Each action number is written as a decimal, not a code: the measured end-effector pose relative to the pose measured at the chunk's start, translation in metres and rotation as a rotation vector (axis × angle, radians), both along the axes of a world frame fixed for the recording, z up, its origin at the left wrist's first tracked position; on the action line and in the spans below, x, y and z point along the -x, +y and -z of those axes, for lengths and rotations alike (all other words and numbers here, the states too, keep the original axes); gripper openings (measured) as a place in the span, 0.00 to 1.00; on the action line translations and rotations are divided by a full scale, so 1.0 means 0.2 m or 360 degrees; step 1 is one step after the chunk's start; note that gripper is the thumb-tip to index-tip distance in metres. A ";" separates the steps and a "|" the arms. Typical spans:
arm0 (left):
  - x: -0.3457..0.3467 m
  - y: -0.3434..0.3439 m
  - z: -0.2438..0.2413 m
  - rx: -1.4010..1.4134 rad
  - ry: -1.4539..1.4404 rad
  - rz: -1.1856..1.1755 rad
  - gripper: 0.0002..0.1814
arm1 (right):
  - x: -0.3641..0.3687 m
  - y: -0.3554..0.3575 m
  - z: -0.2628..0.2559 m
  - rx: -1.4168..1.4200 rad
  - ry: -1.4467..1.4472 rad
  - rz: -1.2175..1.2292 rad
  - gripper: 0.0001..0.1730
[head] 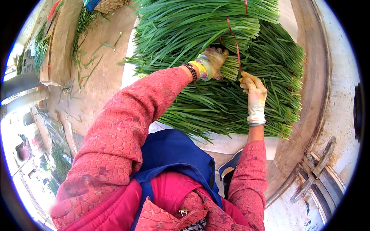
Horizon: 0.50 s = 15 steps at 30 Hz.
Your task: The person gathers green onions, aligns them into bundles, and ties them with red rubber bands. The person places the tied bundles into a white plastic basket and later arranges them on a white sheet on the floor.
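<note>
Bundles of long green leafy stalks, probably garlic chives, lie stacked in front of me, tied with thin red strings. My left hand (pixel 214 62), in a stained glove with a yellow cuff, is closed around a bundle of green stalks (pixel 230 68) near its pale cut ends. Just right of those ends is my right hand (pixel 253 86), in a pale soiled glove, with its fingertips pinched at the lower end of a red string (pixel 237 55). More tied bundles (pixel 289 78) form a row at the right, with their cut ends facing outward.
White sheeting (pixel 228 144) lies under the stack. At the right stands a pale metal wall (pixel 341 57) with a rusty latch (pixel 315 170). Loose stalks are scattered over the brown floor (pixel 95 95) at the left, beside a long wrapped bale (pixel 62 43).
</note>
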State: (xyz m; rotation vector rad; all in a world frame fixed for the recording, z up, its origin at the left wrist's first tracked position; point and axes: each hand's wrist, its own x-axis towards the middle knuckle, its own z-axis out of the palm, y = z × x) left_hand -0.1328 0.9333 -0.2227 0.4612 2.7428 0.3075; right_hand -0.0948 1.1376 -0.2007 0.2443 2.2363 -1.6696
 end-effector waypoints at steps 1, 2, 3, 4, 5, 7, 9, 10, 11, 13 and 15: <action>-0.01 -0.01 0.01 -0.0037 0.0015 0.0033 0.46 | -0.04 0.00 -0.01 0.0011 -0.0001 0.0058 0.16; -0.02 -0.03 0.01 -0.0075 0.0031 0.0067 0.46 | -0.07 0.01 -0.02 0.0022 -0.0001 0.0117 0.16; -0.03 -0.05 0.01 -0.0109 0.0053 0.0098 0.47 | -0.10 0.01 -0.03 0.0037 0.0006 0.0173 0.16; -0.07 -0.08 -0.02 -0.0122 0.0094 0.0105 0.46 | -0.14 0.01 -0.03 0.0043 0.0092 0.0261 0.16; -0.12 -0.12 -0.07 -0.0226 0.0164 0.0076 0.46 | -0.18 0.00 -0.04 0.0048 0.0179 0.0346 0.17; -0.25 -0.23 -0.17 -0.0450 0.0299 0.0022 0.47 | -0.27 -0.02 -0.04 0.0034 0.0315 0.0391 0.16; -0.38 -0.41 -0.26 -0.0751 0.0613 -0.0053 0.47 | -0.35 -0.16 -0.09 0.0197 0.0434 0.0181 0.22; -0.41 -0.48 -0.35 -0.0880 0.0783 -0.0108 0.43 | -0.37 -0.24 -0.17 0.0000 0.0560 -0.0144 0.32; -0.43 -0.55 -0.42 -0.1018 0.0948 -0.0151 0.39 | -0.37 -0.35 -0.24 -0.0134 0.0731 -0.0365 0.43; -0.51 -0.75 -0.51 -0.1648 0.0620 -0.0563 0.34 | -0.30 -0.63 -0.29 0.0152 0.1196 -0.0508 0.53; -0.59 -0.95 -0.68 -0.1964 0.0621 -0.0862 0.32 | -0.20 -0.90 -0.42 0.0315 0.1646 -0.0668 0.59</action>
